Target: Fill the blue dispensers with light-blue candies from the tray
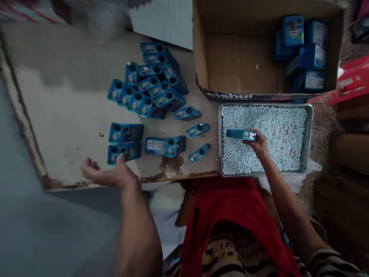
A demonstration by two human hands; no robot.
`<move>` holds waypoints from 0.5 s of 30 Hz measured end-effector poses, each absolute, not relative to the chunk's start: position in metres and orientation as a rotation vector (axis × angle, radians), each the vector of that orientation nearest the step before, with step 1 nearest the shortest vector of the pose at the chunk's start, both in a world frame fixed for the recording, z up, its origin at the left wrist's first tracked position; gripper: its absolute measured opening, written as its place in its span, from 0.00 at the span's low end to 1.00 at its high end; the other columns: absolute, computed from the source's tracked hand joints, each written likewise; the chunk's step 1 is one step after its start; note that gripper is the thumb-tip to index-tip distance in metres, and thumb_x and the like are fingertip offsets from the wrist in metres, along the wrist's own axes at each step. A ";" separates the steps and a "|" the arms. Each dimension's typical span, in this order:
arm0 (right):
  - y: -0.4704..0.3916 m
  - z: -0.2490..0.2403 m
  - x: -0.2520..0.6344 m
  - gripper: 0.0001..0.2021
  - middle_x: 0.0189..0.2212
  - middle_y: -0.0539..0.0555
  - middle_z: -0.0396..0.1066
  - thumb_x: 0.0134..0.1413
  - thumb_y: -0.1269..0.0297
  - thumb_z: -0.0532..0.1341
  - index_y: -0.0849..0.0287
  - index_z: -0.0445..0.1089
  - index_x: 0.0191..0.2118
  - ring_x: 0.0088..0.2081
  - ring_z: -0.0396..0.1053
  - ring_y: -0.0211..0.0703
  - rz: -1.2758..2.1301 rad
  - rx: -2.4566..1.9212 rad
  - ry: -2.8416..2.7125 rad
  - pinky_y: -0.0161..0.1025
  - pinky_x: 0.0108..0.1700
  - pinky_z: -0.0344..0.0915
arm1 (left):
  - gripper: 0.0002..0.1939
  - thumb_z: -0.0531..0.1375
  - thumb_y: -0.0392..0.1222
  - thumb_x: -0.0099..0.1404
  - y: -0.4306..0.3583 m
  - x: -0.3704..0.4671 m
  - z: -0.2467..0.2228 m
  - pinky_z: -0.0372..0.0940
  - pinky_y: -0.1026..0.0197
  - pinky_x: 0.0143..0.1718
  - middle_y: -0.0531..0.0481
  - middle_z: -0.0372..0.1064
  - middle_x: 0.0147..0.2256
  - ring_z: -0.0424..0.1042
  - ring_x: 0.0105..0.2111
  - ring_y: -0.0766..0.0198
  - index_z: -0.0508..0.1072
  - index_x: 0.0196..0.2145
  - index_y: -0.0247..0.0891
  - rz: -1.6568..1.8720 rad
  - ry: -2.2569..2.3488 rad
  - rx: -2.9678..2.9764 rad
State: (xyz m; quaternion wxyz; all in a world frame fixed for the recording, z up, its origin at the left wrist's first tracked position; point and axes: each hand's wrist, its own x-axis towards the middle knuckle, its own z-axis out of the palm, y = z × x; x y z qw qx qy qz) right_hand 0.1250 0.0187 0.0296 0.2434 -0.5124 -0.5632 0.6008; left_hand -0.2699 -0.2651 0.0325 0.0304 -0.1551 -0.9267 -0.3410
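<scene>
My right hand (pixel 258 144) grips a small blue box (pixel 236 134) above a metal tray (pixel 310 138). White pellets (pixel 250 135) show at the box's end by my fingers. The tray is filled with small pale bluish-white pellets (pixel 268 119). On the left, my left hand (pixel 108 173) is open with its fingers apart, at the near edge of the table beside a blue box (pixel 129 152). The thumb overlaps that box; whether it touches cannot be told. Another blue box (pixel 129 132) lies just beyond it.
Several blue boxes with round dark holes (pixel 150 82) cluster on the table (pixel 72 100). A few more (pixel 198 130) lie between them and the tray. Behind the tray stands an open cardboard carton (pixel 230 61) with blue boxes (pixel 313 54) at its right end.
</scene>
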 end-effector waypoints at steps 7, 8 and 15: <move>0.003 0.037 0.118 0.18 0.48 0.55 0.84 0.54 0.53 0.75 0.53 0.82 0.48 0.48 0.79 0.51 1.539 -1.311 -1.791 0.47 0.52 0.74 | 0.39 0.79 0.45 0.54 -0.123 -0.109 0.068 0.66 0.39 0.68 0.40 0.75 0.61 0.72 0.63 0.42 0.74 0.61 0.43 -1.375 -2.614 -1.889; 0.007 0.038 0.123 0.17 0.48 0.55 0.84 0.56 0.55 0.74 0.53 0.82 0.49 0.47 0.79 0.51 1.515 -1.322 -1.856 0.47 0.52 0.75 | 0.35 0.78 0.43 0.56 -0.099 -0.090 0.063 0.69 0.42 0.66 0.41 0.76 0.59 0.75 0.61 0.45 0.75 0.60 0.43 -1.467 -2.621 -2.061; 0.074 0.025 0.175 0.26 0.66 0.60 0.71 0.60 0.49 0.72 0.49 0.76 0.61 0.67 0.68 0.63 0.937 -1.376 -2.377 0.63 0.69 0.65 | 0.15 0.72 0.40 0.62 -0.060 -0.074 0.022 0.72 0.49 0.62 0.45 0.81 0.51 0.80 0.57 0.52 0.80 0.48 0.42 -2.033 -2.833 -1.957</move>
